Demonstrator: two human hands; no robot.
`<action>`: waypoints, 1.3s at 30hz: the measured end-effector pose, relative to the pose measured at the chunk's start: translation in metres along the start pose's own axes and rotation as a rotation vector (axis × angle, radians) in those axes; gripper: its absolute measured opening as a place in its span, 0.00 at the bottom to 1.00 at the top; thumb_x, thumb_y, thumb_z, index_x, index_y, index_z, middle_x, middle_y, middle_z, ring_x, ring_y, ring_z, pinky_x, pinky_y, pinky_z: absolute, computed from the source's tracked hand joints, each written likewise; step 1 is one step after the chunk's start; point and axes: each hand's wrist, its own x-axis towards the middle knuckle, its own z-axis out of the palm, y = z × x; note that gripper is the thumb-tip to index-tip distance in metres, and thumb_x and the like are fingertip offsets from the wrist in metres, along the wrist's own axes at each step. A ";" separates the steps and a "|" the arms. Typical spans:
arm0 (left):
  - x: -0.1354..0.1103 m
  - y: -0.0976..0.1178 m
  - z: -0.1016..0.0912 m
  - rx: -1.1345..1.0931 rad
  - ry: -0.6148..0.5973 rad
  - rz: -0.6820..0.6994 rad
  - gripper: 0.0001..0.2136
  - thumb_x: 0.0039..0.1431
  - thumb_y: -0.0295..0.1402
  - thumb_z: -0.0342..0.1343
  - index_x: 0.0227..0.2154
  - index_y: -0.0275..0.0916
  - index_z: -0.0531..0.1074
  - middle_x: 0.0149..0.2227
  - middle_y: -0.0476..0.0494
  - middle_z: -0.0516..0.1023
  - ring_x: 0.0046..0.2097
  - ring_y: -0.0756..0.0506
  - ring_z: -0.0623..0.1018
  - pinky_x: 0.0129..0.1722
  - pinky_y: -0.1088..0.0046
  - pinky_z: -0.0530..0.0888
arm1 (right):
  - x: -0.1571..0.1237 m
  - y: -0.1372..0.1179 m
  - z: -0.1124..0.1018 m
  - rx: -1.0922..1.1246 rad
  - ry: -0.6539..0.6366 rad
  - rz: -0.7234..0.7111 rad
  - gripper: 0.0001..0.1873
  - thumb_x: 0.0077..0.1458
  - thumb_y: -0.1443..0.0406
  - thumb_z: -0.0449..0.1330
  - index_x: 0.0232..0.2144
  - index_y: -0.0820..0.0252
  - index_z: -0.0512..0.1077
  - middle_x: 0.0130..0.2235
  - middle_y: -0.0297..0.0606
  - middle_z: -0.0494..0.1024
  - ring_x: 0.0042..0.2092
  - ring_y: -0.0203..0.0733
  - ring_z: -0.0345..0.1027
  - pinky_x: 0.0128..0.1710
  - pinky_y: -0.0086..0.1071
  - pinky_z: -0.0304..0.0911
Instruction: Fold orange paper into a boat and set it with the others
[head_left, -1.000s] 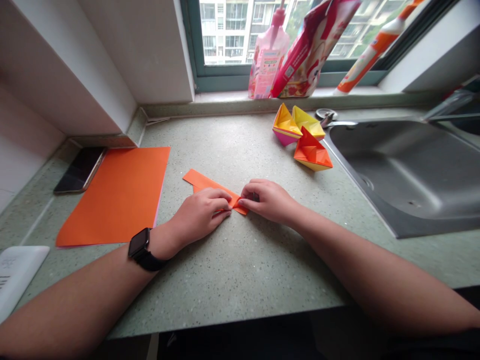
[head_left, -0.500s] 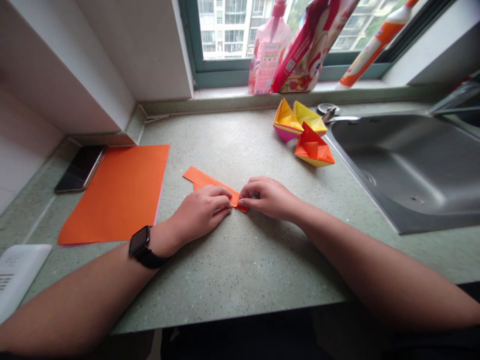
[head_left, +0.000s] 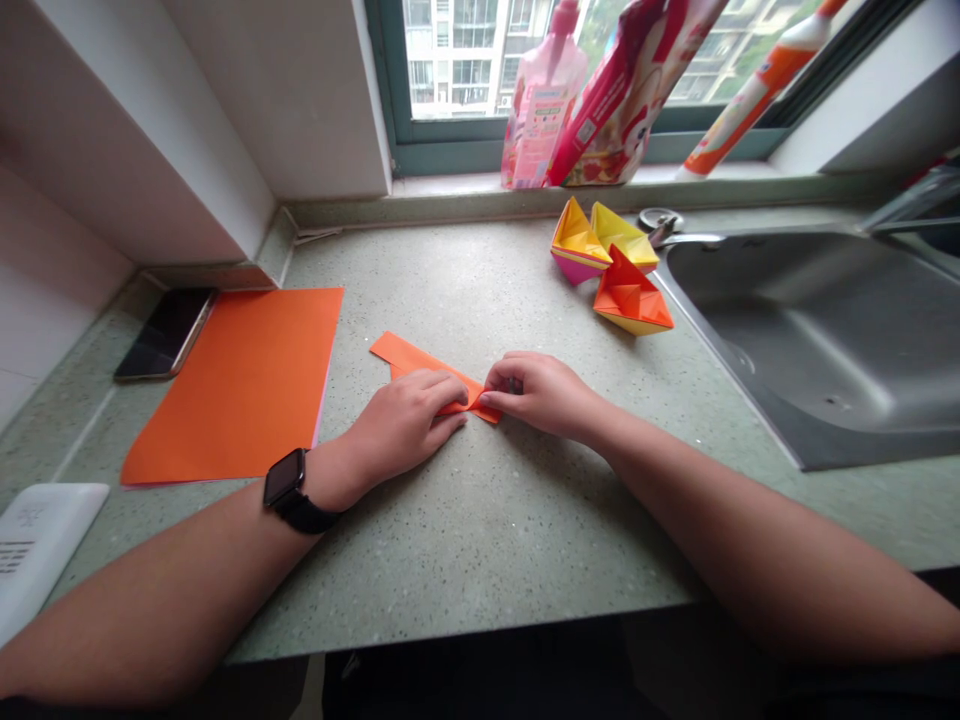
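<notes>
A folded piece of orange paper (head_left: 411, 355) lies at a slant on the speckled counter, its far left end sticking out past my fingers. My left hand (head_left: 405, 420), with a black watch on the wrist, rests over its near side, fingers curled on the paper. At the paper's right end my right hand (head_left: 536, 395) pinches a corner between thumb and index finger, and the paper bends up there. Part of the folded shape is hidden beneath my left hand.
To the left lie orange paper sheets (head_left: 240, 390), a phone (head_left: 165, 335) and a white device (head_left: 49, 560). Folded paper boats (head_left: 634, 300) sit by the metal sink (head_left: 825, 340). A pink pump bottle (head_left: 540, 120), a pouch (head_left: 619, 120) and an orange-white tube (head_left: 757, 95) stand on the windowsill.
The paper's right corner is lifted and bent a little more between my fingers. Both hands stay in nearly the same place; the whole view has shifted slightly.
</notes>
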 end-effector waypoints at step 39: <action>-0.001 -0.003 0.002 0.005 -0.006 0.079 0.12 0.76 0.32 0.57 0.54 0.47 0.84 0.54 0.43 0.84 0.53 0.41 0.82 0.51 0.62 0.80 | 0.001 -0.003 0.001 -0.026 0.029 0.033 0.07 0.62 0.65 0.68 0.30 0.54 0.80 0.34 0.36 0.82 0.37 0.42 0.72 0.38 0.36 0.61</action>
